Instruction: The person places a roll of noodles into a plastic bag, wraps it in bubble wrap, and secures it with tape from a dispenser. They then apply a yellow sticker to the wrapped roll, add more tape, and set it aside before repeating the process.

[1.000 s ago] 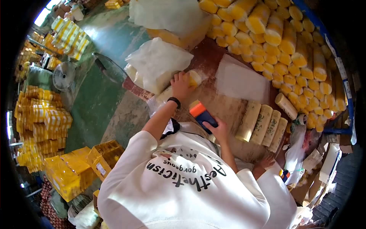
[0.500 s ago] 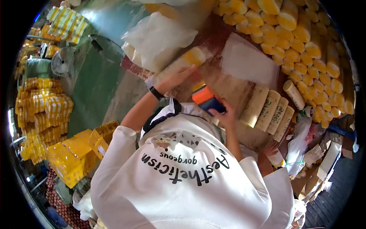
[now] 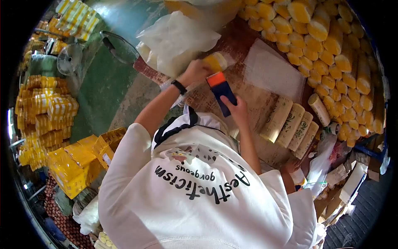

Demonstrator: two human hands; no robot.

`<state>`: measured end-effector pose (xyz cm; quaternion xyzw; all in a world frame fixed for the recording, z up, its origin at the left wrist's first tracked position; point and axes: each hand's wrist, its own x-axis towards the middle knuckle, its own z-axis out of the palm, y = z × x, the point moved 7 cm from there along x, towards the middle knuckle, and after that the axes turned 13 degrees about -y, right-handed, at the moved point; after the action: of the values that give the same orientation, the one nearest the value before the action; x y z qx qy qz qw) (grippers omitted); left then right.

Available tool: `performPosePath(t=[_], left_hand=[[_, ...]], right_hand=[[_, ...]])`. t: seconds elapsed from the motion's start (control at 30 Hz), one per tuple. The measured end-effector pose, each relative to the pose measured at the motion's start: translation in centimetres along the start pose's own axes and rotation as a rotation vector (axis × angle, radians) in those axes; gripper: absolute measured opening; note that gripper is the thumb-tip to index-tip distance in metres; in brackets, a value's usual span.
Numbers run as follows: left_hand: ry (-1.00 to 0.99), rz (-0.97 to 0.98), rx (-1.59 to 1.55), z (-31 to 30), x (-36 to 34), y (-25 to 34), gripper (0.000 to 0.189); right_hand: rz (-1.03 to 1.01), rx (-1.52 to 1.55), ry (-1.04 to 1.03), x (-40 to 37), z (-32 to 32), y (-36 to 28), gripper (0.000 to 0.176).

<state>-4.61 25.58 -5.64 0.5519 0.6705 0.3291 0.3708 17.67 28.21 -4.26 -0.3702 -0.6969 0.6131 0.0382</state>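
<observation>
My left hand (image 3: 195,73), with a dark band on its wrist, is closed with curled fingers against a pale wrapped roll (image 3: 216,62) that has a yellow taped end. What its fingers pinch is hidden. In my right hand (image 3: 237,108) is an orange and dark-blue tape dispenser (image 3: 222,92), held upright with its orange end close to the left fingers. White plastic sheeting (image 3: 176,41) lies bunched just beyond the left hand. Both hands are over a worn wooden table (image 3: 253,97).
A flat white sheet (image 3: 273,66) lies on the table. Several wrapped rolls with dark writing (image 3: 288,124) stand in a row at right. Behind them rises a tall stack of yellow-ended rolls (image 3: 331,50). Yellow-taped boxes (image 3: 76,166) and a fan (image 3: 69,60) are at left.
My left hand has gone from lying stretched over the roll to a closed shape beside it. The dispenser has turned more upright in my right hand, which has moved slightly up and left.
</observation>
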Motion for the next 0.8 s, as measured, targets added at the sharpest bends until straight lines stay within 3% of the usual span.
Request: performPosePath(t=[0.17, 0.27, 0.4, 0.5, 0.7, 0.77, 0.8], left_hand=[[-0.007, -0.143, 0.096, -1.0, 3.3, -0.2, 0.016], [0.215, -0.039, 0.089, -2.2, 3.5, -1.8, 0.015], [0.174, -0.171, 0.131, -2.2, 4.3, -4.0, 0.015], [0.334, 0.004, 0.302, -1.7, 3.9, -2.6, 0.014], [0.258, -0.240, 0.223, -0.9, 3.8, -3.3, 0.024], [0.362, -0.147, 0.413, -0.1, 3.3, -3.3, 0.026], [0.414, -0.096, 0.512, 0.1, 3.1, -3.0, 0.029]], right_hand=[[-0.021, 0.047, 0.030, 3.8, -1.3, 1.4, 0.051], [0.131, 0.056, -0.090, 4.9, -2.2, 1.6, 0.055], [0.124, -0.051, -0.100, 6.5, -2.9, 4.4, 0.063], [0.147, -0.065, -0.130, 5.9, -2.9, 3.3, 0.067], [0.166, -0.102, -0.134, 7.2, -2.5, 4.2, 0.062], [0.072, -0.031, -0.092, 7.1, -2.1, 3.7, 0.063], [0.120, -0.077, -0.120, 7.4, -1.9, 4.0, 0.062]])
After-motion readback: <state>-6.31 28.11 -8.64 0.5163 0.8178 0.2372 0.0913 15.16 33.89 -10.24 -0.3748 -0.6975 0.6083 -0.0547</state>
